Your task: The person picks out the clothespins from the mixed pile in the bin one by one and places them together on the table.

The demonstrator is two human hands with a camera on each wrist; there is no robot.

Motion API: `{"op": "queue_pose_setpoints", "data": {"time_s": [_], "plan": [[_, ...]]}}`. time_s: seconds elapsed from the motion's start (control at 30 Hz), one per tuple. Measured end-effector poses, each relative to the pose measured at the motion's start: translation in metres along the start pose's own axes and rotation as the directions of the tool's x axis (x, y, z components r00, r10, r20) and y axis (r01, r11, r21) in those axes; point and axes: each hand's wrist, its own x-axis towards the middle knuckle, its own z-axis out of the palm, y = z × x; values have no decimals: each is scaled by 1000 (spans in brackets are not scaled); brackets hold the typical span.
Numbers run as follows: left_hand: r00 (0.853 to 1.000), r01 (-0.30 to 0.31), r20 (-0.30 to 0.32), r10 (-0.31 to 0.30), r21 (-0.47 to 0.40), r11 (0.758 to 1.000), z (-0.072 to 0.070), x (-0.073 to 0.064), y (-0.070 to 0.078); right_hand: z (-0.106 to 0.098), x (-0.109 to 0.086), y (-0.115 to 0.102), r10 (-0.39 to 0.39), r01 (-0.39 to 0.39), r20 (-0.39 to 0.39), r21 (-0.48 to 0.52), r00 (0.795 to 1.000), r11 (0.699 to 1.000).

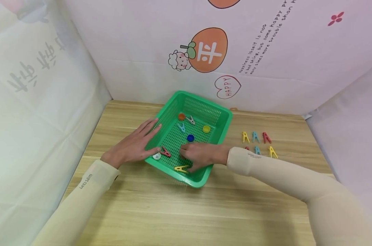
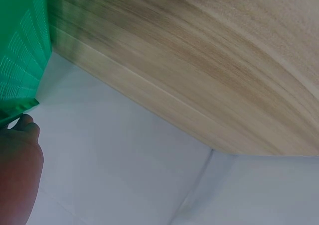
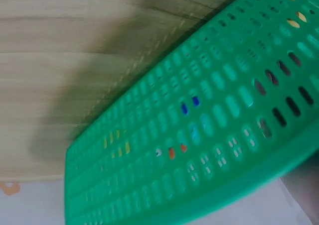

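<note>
A green plastic basket [image 1: 227, 124] with slotted sides stands on the wooden table. My left hand [image 1: 139, 141] rests on its left rim, fingers extended, thumb near the white cap [image 1: 156, 156] and the red clothespin [image 1: 165, 152]. Inside the basket is my right hand [image 1: 199, 154], palm down with bent fingers; its thumb is at the yellow clothespin [image 1: 181, 169], apart from the other fingers. Farther back on the basket floor are a dark blue cap [image 1: 190, 138], a light blue clothespin [image 1: 181, 127], an orange cap [image 1: 181, 117], a grey clothespin [image 1: 190, 120] and a yellow cap [image 1: 206, 129].
To the right of the basket, two rows of clothespins lie on the table [image 1: 180, 212], among them a yellow one [image 1: 246, 137], a blue one [image 1: 255, 137] and a red one [image 1: 266, 137]. My right sleeve partly covers the nearer row. Printed white cloth [image 1: 136, 44] hangs behind the table.
</note>
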Motion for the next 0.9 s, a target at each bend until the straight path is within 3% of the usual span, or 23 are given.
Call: {"op": "queue_pose_setpoints", "data": {"time_s": [0.43,0.9], "plan": [[1000,-5,-5,5,8,1000,0,0,2,13,15,-7,31,-35,132,31,991,999],[1000,-11,-8,11,14,1000,-1,0,0,8,14,1,56,-69,123,109,991,992]]}}
